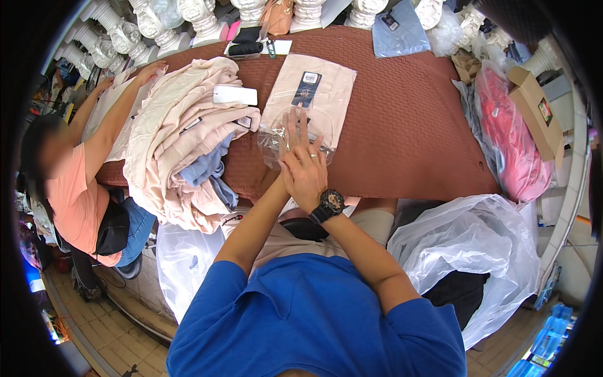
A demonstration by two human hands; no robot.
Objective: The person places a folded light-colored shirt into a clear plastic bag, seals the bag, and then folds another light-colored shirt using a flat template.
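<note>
A folded pale pink shirt in a clear plastic bag (pixel 330 81) lies flat on the brown-covered table, with a dark hang tag (pixel 304 90) at its middle. My left hand (pixel 298 129) rests on the bag's near end, fingers stretched out over the loose clear plastic. Crossing on top of it is my right hand (pixel 304 173), with a ring on a finger and a black watch at the wrist. It covers much of the left hand. Its fingers look extended, and neither hand grips anything visible. Left of the hands is a heap of pale pink shirts (pixel 169 138).
A co-worker (pixel 91 163) at the left reaches over a bagged garment. Blue cloth (pixel 210 163) pokes from the heap. A bagged blue shirt (pixel 402 31) lies at the back; red bagged clothing (pixel 509 132) and a cardboard box (pixel 537 113) stand right. White balusters (pixel 201 19) line the far edge.
</note>
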